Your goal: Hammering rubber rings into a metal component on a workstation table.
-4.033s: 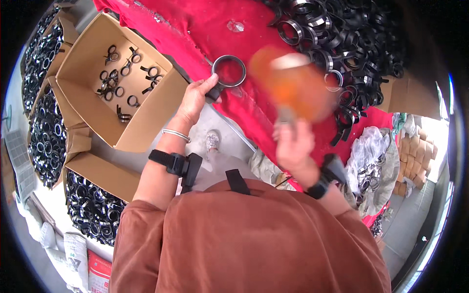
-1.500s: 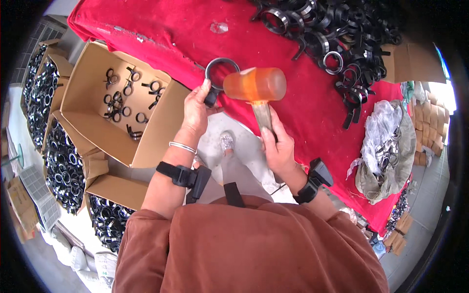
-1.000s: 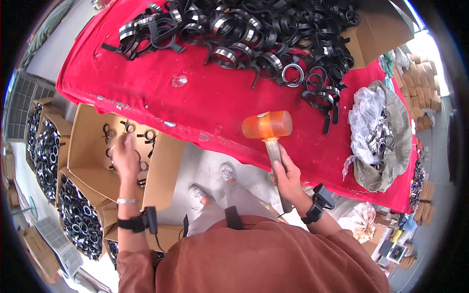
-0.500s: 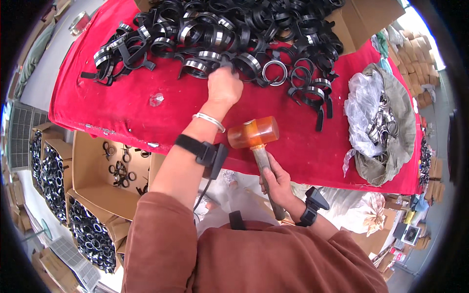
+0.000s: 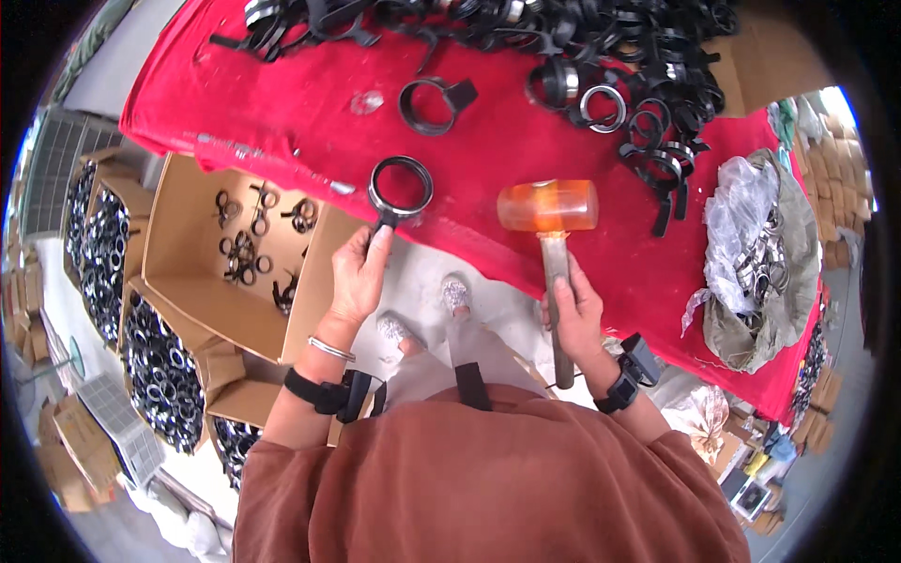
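My left hand (image 5: 359, 279) pinches the short stem of a black ring clamp (image 5: 375, 192) between thumb and fingers. The open ring points away from me, over the near edge of the red cloth (image 5: 310, 113). My right hand (image 5: 574, 314) is closed round the wooden handle of a mallet (image 5: 548, 205), whose translucent orange head is raised at the cloth's front edge. Beyond my left hand, a second black ring clamp (image 5: 410, 114) lies apart on the cloth. A heap of black clamps (image 5: 619, 42), some with shiny metal rings, covers the far side.
A cardboard box (image 5: 192, 277) with several loose clamps stands below the table at left, beside fuller boxes of clamps (image 5: 164, 375). At right, a grey cloth sack (image 5: 793, 281) with clear plastic (image 5: 732, 225) holds metal rings. A carton (image 5: 765, 56) stands behind the heap.
My left hand has drawn back from the heap toward me and now holds a ring clamp. Another clamp now lies alone on the cloth. The mallet stays in my right hand; the view has shifted.
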